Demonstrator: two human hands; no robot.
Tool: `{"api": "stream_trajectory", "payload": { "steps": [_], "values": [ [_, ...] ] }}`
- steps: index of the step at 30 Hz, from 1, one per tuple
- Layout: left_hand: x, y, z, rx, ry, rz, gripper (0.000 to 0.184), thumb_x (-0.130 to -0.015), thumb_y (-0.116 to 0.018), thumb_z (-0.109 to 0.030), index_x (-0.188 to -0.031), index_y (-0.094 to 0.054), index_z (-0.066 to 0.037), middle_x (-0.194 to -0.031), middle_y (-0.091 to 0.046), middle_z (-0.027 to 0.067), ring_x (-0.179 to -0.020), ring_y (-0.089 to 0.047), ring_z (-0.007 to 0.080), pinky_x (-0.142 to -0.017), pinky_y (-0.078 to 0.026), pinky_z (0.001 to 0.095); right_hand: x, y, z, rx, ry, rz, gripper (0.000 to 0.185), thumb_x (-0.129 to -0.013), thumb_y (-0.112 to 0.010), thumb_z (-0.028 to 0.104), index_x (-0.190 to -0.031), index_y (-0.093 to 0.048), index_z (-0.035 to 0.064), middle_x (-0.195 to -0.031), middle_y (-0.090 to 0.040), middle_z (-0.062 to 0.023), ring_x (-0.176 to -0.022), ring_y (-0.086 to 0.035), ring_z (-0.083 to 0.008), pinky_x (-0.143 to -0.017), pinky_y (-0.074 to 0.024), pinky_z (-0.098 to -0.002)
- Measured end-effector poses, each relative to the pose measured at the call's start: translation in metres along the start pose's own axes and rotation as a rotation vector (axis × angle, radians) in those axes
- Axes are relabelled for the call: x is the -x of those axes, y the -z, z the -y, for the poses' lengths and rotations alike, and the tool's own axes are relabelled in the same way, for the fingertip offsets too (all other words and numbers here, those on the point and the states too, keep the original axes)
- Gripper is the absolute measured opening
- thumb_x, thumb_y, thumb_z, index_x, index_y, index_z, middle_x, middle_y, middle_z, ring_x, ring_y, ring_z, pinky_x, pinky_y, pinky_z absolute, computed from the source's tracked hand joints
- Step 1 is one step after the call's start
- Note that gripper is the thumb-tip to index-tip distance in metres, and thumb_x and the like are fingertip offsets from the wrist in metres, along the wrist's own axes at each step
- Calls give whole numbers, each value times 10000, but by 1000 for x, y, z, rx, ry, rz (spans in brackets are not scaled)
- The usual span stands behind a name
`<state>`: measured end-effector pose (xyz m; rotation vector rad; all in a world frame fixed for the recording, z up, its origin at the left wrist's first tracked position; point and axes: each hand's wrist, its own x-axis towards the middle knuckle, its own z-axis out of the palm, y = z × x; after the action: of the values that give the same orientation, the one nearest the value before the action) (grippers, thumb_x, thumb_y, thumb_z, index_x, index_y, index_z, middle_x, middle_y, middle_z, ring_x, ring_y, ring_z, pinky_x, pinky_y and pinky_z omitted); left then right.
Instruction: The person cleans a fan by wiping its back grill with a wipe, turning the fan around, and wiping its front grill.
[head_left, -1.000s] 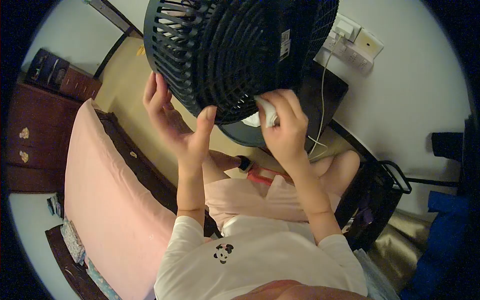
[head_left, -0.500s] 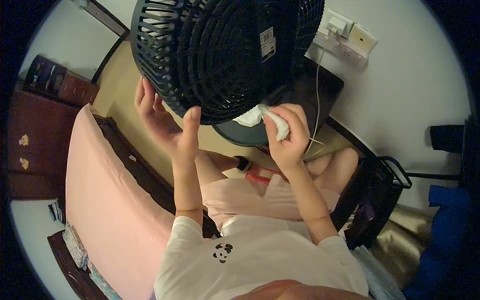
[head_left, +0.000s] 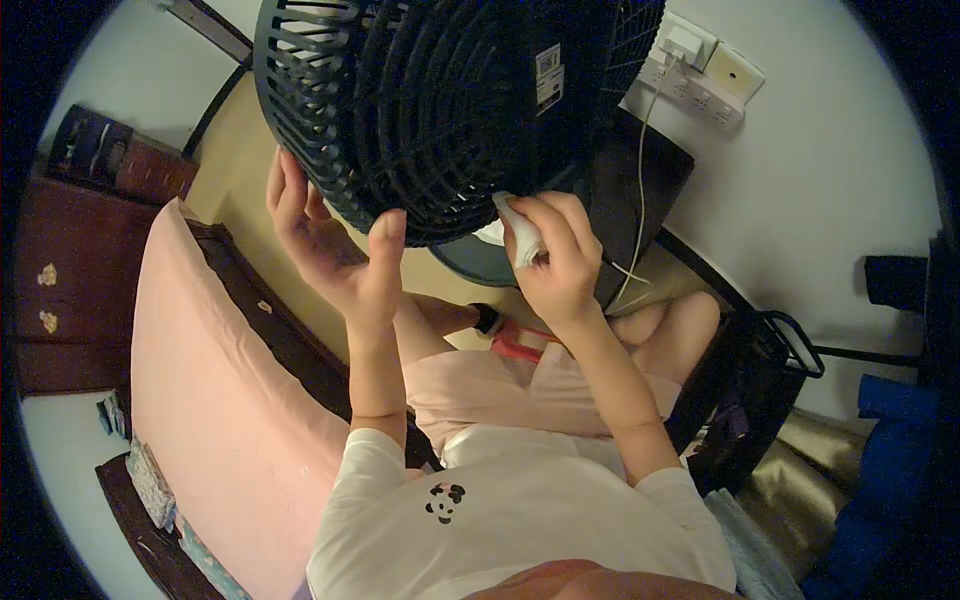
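Observation:
A large black fan (head_left: 430, 110) with a ribbed cage fills the top middle, a white label on its back. My left hand (head_left: 345, 260) grips the cage's lower left rim, thumb in front and fingers behind. In my right hand (head_left: 555, 260) a folded white cloth (head_left: 523, 235) is pinched, its tip at the cage's lower edge. Behind the cage, part of another white piece (head_left: 490, 233) shows above the round dark base (head_left: 475, 262).
A pink-covered bed (head_left: 220, 390) stands at the left. White power sockets (head_left: 695, 90) with a plugged cable (head_left: 641, 190) are on the right wall. A black rack (head_left: 750, 400) is at the lower right, and a red object (head_left: 515, 342) lies by my legs.
Since half a second ago, my right hand has moved up and left, bringing the cloth back to the cage's lower edge. The fan has shifted slightly; my left hand keeps its hold.

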<state>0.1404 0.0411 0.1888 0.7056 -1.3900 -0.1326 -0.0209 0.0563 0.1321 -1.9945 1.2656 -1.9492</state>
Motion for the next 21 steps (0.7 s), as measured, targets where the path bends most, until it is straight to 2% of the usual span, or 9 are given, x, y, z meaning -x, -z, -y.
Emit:
{"api": "stream_trajectory", "payload": {
  "steps": [4, 7, 13, 15, 21],
  "values": [
    [-1, -2, -2, 0, 17, -15, 725, -706, -740, -204, -1279, -342, -6, -1338, -322, 184, -1222, -365, 269, -990, -310, 373, -4, -11, 4, -33, 13, -26, 363, -592, -636, -56, -941, -596, 37, -896, -569, -125, -756, -591, -307, -622, -500, -344],
    [-3, 0, -3, 5, 27, -12, 724, -695, -748, -190, -1274, -354, -5, -1336, -328, 182, -1224, -368, 273, -991, -314, 378, -6, -9, 10, 83, 19, -3, 367, -596, -623, -56, -947, -592, 46, -907, -557, -120, -746, -590, -301, -613, -502, -348],
    [-6, 6, -4, 27, -3, 18, 706, -677, -756, -158, -1259, -387, -1, -1330, -339, 180, -1213, -384, 275, -986, -322, 377, -12, 2, 18, 173, -17, 119, 327, -613, -625, -18, -929, -589, 57, -895, -541, -100, -730, -595, -297, -612, -507, -360],
    [-6, 6, -2, 27, -19, 24, 703, -677, -755, -153, -1258, -390, 0, -1327, -340, 180, -1209, -388, 276, -985, -324, 377, -14, 0, 16, 121, 15, 72, 259, -635, -680, -41, -869, -594, 28, -815, -566, -109, -680, -598, -279, -572, -483, -321],
    [-5, -3, -5, 8, -50, -22, 719, -676, -752, -147, -1269, -377, 10, -1307, -350, 178, -1194, -395, 275, -985, -323, 372, -21, -1, 19, -132, -35, 53, 197, -677, -664, -58, -850, -594, 5, -780, -565, -118, -658, -589, -262, -558, -465, -299]
  ]
}}
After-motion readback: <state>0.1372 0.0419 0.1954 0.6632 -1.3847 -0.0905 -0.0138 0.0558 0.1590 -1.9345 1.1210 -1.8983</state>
